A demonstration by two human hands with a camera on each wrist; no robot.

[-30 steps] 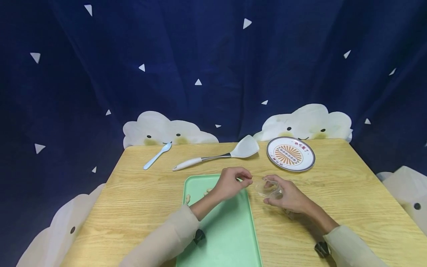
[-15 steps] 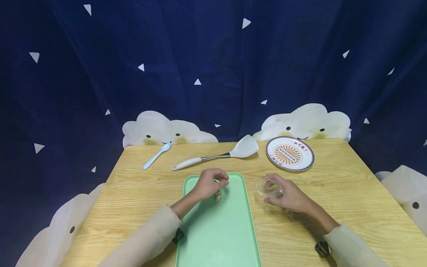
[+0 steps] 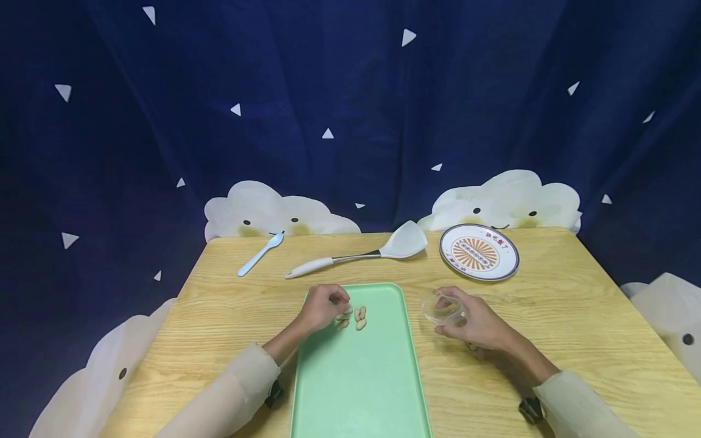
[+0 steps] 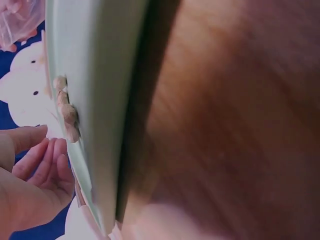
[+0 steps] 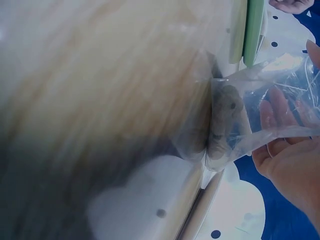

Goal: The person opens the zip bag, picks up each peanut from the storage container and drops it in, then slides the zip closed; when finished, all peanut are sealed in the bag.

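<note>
**Partly bagged, partly loose on the green tray (image 3: 361, 377)**

Looks only partway along, judging by two groups in sight. On the done side, apparently: bagged peanuts (image 5: 225, 112) low inside a clear plastic bag (image 3: 442, 309), just right of the tray. On the remaining side: loose peanuts (image 3: 360, 325) at the far end of the tray, some in a small cluster near the middle, others farther left and partly hidden below the left hand (image 3: 324, 309). Too covered for a sure count, in the bag as well as on the tray.

Reaches in over the tray's far left corner with the left hand, thumb and fingertips curved to a narrow gap, close to the loose peanuts. Shows nothing held in that gap in the left wrist view; cannot tell about contact with any peanut. Holds the bag right of the tray with the right hand (image 3: 477, 323), thumb and fingers well spread at the mouth.

Seems to involve no other object so far. Untouched beyond the tray's far edge: a white spatula (image 3: 356, 256). Beyond the tray to the right, a patterned plate (image 3: 479, 252); beyond it to the left, a pale blue spoon (image 3: 257, 258).
</note>
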